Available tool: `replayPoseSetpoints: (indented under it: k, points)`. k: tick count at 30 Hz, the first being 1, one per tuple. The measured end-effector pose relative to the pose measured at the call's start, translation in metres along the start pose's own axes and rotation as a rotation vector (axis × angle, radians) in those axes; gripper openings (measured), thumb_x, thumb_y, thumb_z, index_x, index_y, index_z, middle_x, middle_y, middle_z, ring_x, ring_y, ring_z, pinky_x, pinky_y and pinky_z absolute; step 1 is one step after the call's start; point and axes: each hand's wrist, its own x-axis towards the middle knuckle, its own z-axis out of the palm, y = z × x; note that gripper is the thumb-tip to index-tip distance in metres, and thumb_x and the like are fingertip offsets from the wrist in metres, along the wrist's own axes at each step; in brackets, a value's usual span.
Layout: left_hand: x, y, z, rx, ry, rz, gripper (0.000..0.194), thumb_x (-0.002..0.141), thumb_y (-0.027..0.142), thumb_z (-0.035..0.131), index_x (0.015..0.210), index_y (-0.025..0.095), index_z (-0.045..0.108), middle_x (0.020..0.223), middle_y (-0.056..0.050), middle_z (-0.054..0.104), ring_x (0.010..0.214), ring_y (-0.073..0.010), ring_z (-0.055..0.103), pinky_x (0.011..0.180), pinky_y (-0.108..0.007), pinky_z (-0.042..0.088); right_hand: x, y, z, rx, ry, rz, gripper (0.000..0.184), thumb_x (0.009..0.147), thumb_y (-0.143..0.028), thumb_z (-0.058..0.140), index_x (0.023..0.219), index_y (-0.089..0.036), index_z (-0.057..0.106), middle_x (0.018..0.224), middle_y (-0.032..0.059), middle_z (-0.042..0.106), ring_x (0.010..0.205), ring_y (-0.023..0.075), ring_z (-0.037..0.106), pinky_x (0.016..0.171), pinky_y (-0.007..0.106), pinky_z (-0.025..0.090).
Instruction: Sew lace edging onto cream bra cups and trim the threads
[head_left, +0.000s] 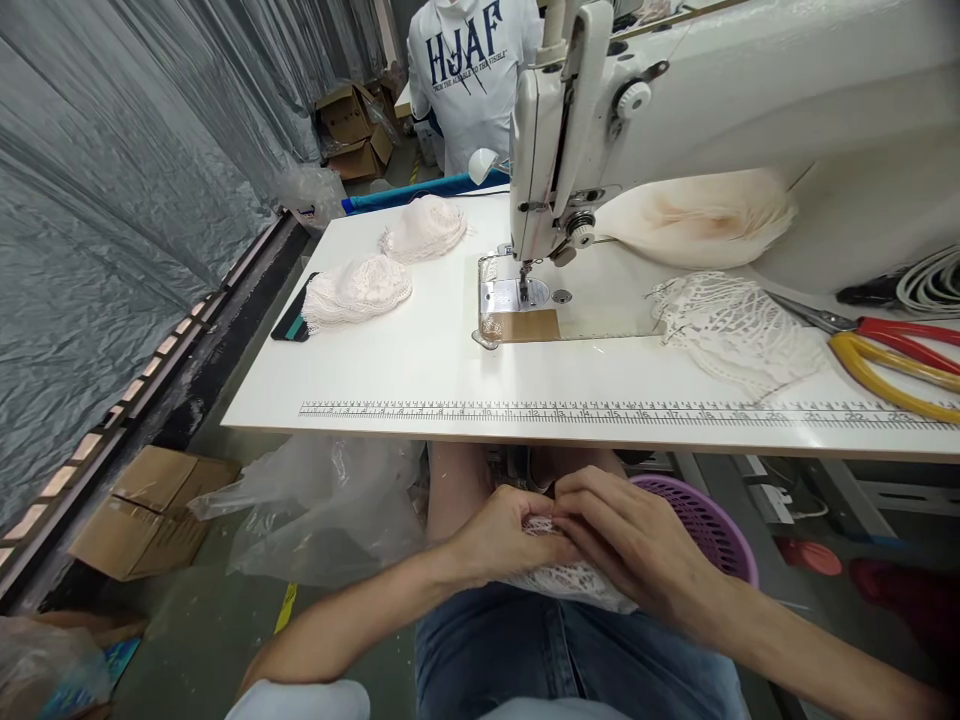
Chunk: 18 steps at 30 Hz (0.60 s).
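Note:
Both my hands are in my lap, below the table's front edge. My left hand [499, 535] and my right hand [626, 540] are closed together on a piece of white lace [574, 582] that lies on my jeans. My fingers pinch its upper edge, so most of the lace is hidden. On the white sewing table [420, 365] above stand a white sewing machine [645, 110], its needle plate [514, 300], and two lace cups [356, 290] at the back left.
More white lace [739, 325] and red and yellow scissors [896, 355] lie at the table's right. A purple basket [709, 520] sits by my right knee, a clear plastic bag [322, 510] by my left. A person in a white hoodie [469, 70] stands behind. Cardboard boxes [146, 510] are on the floor.

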Motion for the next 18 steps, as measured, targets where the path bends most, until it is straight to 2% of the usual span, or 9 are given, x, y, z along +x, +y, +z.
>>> replayPoseSetpoints:
  k: [3,5,8,11,14,18]
  points:
    - [0.002,-0.002,0.0,-0.031,-0.037,-0.012,0.024,0.072,0.033,0.064,0.066,0.01,0.06,0.061,0.002,0.046,0.06,-0.0082,0.039,0.055,-0.019,0.031,0.0,-0.001,-0.005,0.317,-0.077,0.247,0.014,0.095,-0.023,0.038,0.084,-0.02,0.047,0.083,0.0033,0.053,0.072,0.014,0.05,0.061,0.026,0.04]
    - [0.003,-0.003,0.0,-0.021,-0.047,-0.003,0.031,0.073,0.038,0.064,0.061,0.011,0.055,0.059,0.003,0.041,0.058,-0.0073,0.035,0.052,-0.019,0.027,0.0,0.0,-0.007,0.49,-0.098,0.362,0.016,0.095,-0.028,0.039,0.082,-0.021,0.046,0.081,0.0016,0.051,0.071,0.0134,0.048,0.06,0.025,0.039]
    - [0.004,0.002,0.001,-0.02,-0.047,-0.015,0.036,0.071,0.043,0.065,0.06,0.011,0.052,0.058,0.003,0.039,0.057,-0.0072,0.033,0.052,-0.02,0.027,-0.004,0.004,-0.008,0.7,-0.098,0.439,0.017,0.095,-0.032,0.04,0.083,-0.021,0.046,0.08,0.0005,0.048,0.071,0.0129,0.045,0.061,0.024,0.038]
    - [0.004,0.008,0.002,-0.028,-0.055,-0.046,0.035,0.07,0.042,0.065,0.061,0.011,0.053,0.058,0.003,0.04,0.057,-0.007,0.033,0.052,-0.02,0.027,-0.008,0.008,-0.008,0.812,-0.102,0.416,0.016,0.095,-0.031,0.038,0.085,-0.021,0.045,0.08,0.0001,0.046,0.07,0.0127,0.044,0.061,0.024,0.038]
    - [0.005,0.009,0.003,-0.01,-0.099,-0.075,0.033,0.071,0.04,0.064,0.062,0.01,0.054,0.056,0.003,0.039,0.055,-0.0064,0.032,0.05,-0.02,0.025,-0.009,0.008,-0.011,0.663,-0.108,0.282,0.017,0.095,-0.024,0.036,0.08,-0.02,0.043,0.075,-0.0004,0.046,0.066,0.0126,0.042,0.058,0.024,0.036]
    - [0.009,0.006,0.003,0.054,-0.168,-0.126,0.034,0.07,0.042,0.064,0.06,0.01,0.055,0.055,0.003,0.039,0.053,-0.0063,0.033,0.048,-0.02,0.024,-0.026,0.022,-0.019,0.153,-0.216,0.049,0.021,0.083,-0.006,0.034,0.072,-0.02,0.046,0.07,0.0012,0.05,0.063,0.0142,0.044,0.055,0.026,0.032]
